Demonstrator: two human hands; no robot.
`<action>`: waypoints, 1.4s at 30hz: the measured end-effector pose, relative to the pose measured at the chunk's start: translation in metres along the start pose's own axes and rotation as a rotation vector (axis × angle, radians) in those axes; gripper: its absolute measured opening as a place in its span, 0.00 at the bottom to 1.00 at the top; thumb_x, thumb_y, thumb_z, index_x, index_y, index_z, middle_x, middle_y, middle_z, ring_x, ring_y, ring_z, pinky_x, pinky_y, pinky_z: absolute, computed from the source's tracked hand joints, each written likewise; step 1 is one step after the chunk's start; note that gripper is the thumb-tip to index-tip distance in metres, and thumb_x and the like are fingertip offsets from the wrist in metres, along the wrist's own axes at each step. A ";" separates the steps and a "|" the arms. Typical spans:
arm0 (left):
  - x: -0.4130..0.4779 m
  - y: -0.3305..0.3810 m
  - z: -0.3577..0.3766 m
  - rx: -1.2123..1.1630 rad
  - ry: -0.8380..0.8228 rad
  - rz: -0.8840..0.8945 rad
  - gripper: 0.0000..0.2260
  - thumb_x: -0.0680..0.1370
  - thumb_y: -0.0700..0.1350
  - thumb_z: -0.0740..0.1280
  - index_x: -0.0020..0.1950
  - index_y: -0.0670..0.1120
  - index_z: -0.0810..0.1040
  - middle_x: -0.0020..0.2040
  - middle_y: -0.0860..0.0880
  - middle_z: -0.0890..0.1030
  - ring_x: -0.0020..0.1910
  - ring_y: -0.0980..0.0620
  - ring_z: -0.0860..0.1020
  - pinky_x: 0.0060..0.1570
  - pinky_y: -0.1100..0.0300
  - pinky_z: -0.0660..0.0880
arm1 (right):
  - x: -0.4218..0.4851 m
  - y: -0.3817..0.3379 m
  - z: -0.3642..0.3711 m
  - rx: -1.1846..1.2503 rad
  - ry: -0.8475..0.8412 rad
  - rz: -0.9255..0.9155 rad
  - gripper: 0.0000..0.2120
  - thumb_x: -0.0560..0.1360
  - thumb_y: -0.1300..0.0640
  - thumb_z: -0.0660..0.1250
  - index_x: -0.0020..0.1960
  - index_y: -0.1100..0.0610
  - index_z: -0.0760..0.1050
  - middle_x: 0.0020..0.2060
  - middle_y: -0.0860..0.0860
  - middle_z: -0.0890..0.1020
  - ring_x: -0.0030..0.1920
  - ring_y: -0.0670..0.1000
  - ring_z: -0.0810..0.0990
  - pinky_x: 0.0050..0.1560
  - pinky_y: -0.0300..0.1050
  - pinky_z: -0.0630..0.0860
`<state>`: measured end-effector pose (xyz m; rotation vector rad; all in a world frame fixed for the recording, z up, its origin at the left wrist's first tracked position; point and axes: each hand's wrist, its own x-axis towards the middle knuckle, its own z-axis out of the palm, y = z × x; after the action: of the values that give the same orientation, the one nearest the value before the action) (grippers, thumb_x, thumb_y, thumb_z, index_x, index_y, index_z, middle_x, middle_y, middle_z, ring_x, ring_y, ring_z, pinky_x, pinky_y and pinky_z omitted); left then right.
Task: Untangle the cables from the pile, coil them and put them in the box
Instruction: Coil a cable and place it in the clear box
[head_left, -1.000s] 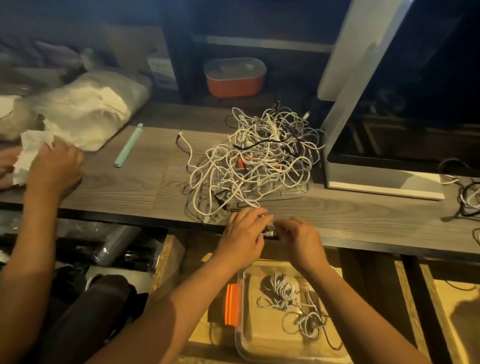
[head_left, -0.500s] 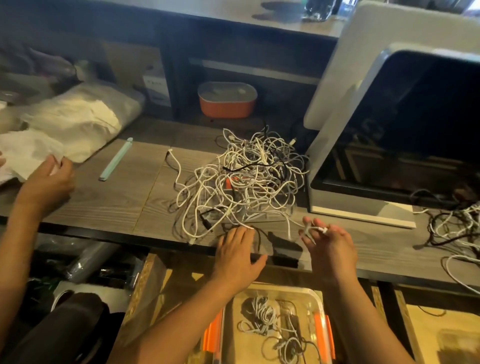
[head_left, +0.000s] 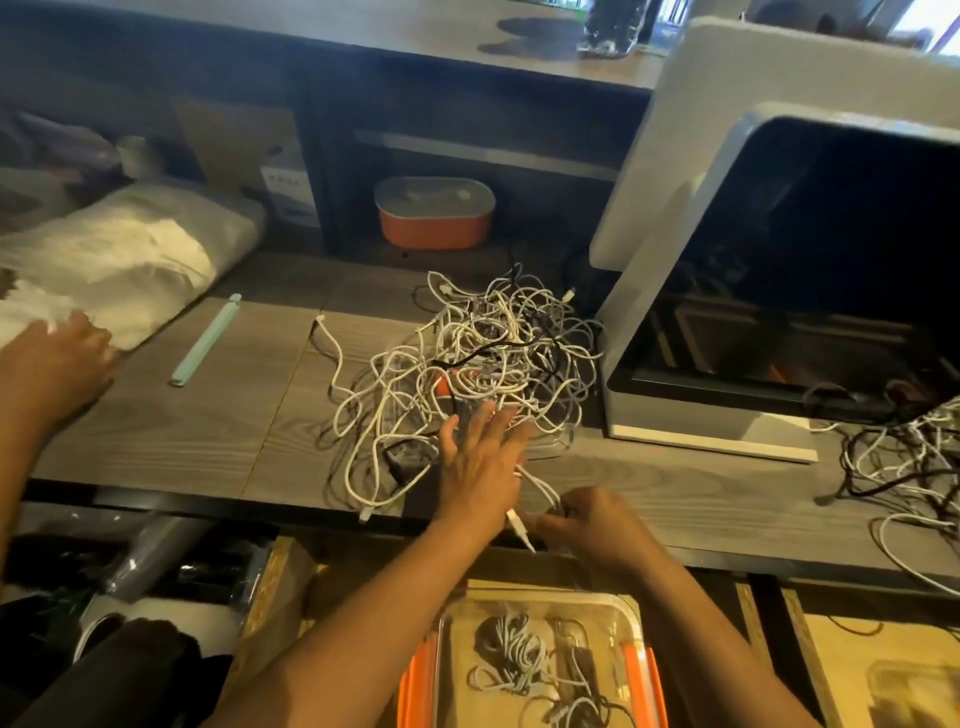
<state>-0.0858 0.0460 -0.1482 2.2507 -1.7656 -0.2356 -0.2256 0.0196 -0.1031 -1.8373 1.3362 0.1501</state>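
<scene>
The tangled pile of cables (head_left: 467, 353) lies mid-frame on the wooden surface (head_left: 208, 426), just left of a grey machine (head_left: 727, 312). The left hand (head_left: 480, 457), fingers straight and spread, rests on the pile's near edge. Just right of it, at the surface's front edge, the right hand (head_left: 597, 525) curls around a white cable (head_left: 537, 486). The clear box (head_left: 631, 618), bottom centre, holds coiled cables.

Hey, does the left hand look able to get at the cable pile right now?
Probably yes. The left hand spreads straight fingers over the near edge of the cable pile, with nothing between them; the right hand grips a white cable beside it.
</scene>
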 end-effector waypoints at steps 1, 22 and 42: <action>0.002 -0.003 0.001 0.004 -0.001 -0.001 0.21 0.82 0.46 0.55 0.75 0.56 0.57 0.77 0.54 0.54 0.76 0.51 0.47 0.71 0.46 0.42 | 0.001 0.001 0.000 0.009 0.002 -0.023 0.12 0.75 0.47 0.67 0.45 0.56 0.79 0.40 0.54 0.82 0.41 0.52 0.80 0.43 0.50 0.77; 0.000 -0.027 0.005 -0.152 0.044 0.095 0.32 0.75 0.51 0.66 0.75 0.59 0.55 0.77 0.54 0.50 0.76 0.50 0.47 0.71 0.50 0.41 | -0.016 0.015 -0.037 0.493 0.389 -0.191 0.08 0.77 0.58 0.65 0.42 0.53 0.81 0.34 0.49 0.81 0.37 0.47 0.77 0.35 0.38 0.71; 0.029 -0.010 0.020 -0.122 -0.007 0.110 0.20 0.81 0.42 0.55 0.73 0.53 0.63 0.76 0.57 0.59 0.76 0.59 0.48 0.72 0.50 0.39 | -0.031 -0.008 -0.013 1.386 0.483 -0.229 0.16 0.79 0.60 0.53 0.33 0.56 0.68 0.27 0.52 0.71 0.30 0.50 0.70 0.37 0.45 0.69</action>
<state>-0.0755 0.0179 -0.1692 2.0644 -1.8194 -0.3205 -0.2370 0.0347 -0.0739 -0.7780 1.0092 -1.1245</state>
